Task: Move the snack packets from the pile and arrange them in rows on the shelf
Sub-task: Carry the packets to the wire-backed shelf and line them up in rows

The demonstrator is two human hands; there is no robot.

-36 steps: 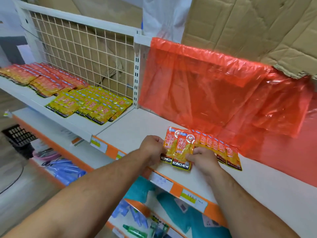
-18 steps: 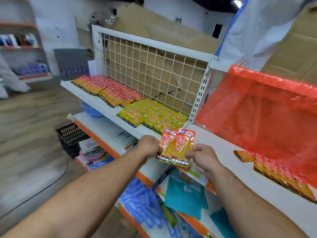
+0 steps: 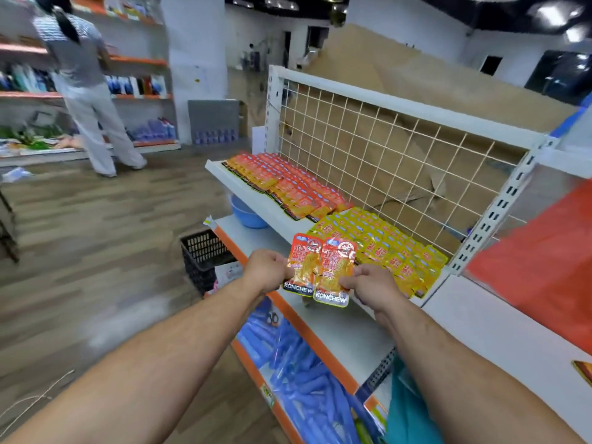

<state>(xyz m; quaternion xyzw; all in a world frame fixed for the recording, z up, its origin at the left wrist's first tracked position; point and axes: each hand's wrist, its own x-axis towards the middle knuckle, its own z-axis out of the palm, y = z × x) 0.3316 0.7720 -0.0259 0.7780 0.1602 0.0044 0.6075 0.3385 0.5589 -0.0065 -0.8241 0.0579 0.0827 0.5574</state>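
- Snack packets [image 3: 333,267], two orange-and-yellow foil sachets with a black "KONCHEW" band along the bottom, are held upright side by side in the air, their inner edges overlapping.
- The left hand [image 3: 267,270] grips the left sachet at its outer edge, with the fingers curled in and the knuckles facing the camera.
- The right hand [image 3: 368,285] pinches the lower right corner of the right sachet between thumb and curled fingers, the back of the hand turned up.
- Both bare forearms reach forward from the bottom corners of the view and converge on the pair.
- The pair hangs just in front of the front edge of the white metal shelf [image 3: 237,187], not touching it.
- On that shelf, right behind the held pair, lie glossy yellow packets [image 3: 384,248] in overlapping rows.
- Further left on the same board lie matching orange packets [image 3: 282,184], also in rows.
- A cream wire grid panel [image 3: 384,155] forms the back of the shelf, with brown cardboard [image 3: 416,78] behind it.
- A red plastic sheet [image 3: 544,251] hangs over the next bay to the right.
- Below are a pale blue plastic basin [image 3: 248,213] on a lower board, a black mesh basket [image 3: 205,257] on the floor, and blue wrapped goods [image 3: 298,379] nearer the camera.
- Another person [image 3: 86,84] stands at far shelving on the left.
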